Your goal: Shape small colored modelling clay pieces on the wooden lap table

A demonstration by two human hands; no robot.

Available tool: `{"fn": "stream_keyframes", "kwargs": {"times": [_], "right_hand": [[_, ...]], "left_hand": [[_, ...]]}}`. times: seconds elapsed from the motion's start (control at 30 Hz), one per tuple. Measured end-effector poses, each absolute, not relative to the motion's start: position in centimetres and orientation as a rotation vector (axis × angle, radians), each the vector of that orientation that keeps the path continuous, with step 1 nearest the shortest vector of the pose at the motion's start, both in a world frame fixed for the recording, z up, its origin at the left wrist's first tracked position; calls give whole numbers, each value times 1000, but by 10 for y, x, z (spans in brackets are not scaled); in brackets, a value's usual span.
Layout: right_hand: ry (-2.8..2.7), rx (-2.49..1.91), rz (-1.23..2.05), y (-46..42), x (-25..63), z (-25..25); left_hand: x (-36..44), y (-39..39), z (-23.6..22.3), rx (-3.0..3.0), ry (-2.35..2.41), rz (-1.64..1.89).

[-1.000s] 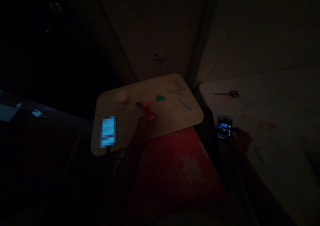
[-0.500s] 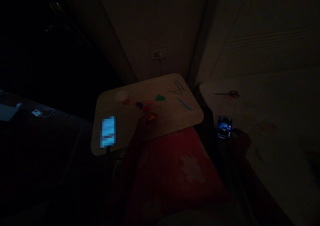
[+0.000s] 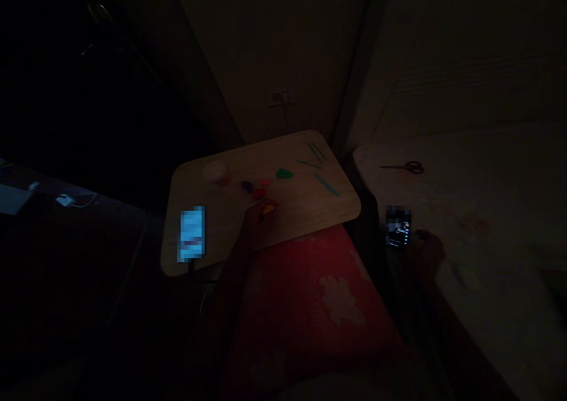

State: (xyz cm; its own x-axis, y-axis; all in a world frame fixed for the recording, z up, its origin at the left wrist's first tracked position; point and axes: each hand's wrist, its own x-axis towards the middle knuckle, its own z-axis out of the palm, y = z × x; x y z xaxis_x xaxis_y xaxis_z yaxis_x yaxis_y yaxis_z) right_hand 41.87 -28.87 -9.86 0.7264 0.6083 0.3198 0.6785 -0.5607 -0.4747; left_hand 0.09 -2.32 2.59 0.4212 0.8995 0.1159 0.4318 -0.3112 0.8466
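In dim light my left hand (image 3: 256, 221) rests at the near edge of a small wooden table (image 3: 208, 209), its fingers closed around an orange lump of modelling clay (image 3: 269, 209). Just beyond it lie a red lump (image 3: 259, 194), a pink lump (image 3: 264, 182) and a dark purple lump (image 3: 247, 186). A green lump (image 3: 284, 173) sits farther back. Off to the right, my right hand (image 3: 427, 252) grips a phone (image 3: 397, 228) with a lit screen. Its fingers are partly lost in shadow.
A tub (image 3: 217, 172) and another glowing phone (image 3: 192, 234) occupy the table's left side. Several thin blue-green sticks (image 3: 326, 185) lie at its right. Scissors (image 3: 411, 167) rest on a pale surface (image 3: 500, 170). A red patterned cushion (image 3: 305, 283) is in front of me. A plug fills a wall socket (image 3: 280, 95).
The picture on the phone in my right hand has changed, and the light over the room has shifted slightly. Both hands stay in nearly the same place.
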Motion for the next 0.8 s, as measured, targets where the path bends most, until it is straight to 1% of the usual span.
{"fn": "stream_keyframes", "kwargs": {"times": [0.23, 0.8], "right_hand": [[-953, -2322, -129, -290, 417, -103], [-978, -2289, -239, -286, 414, -103]], "left_hand": [[1, -22, 24, 1903, 1120, 784], [0, -22, 22, 1928, 1099, 805]]}}
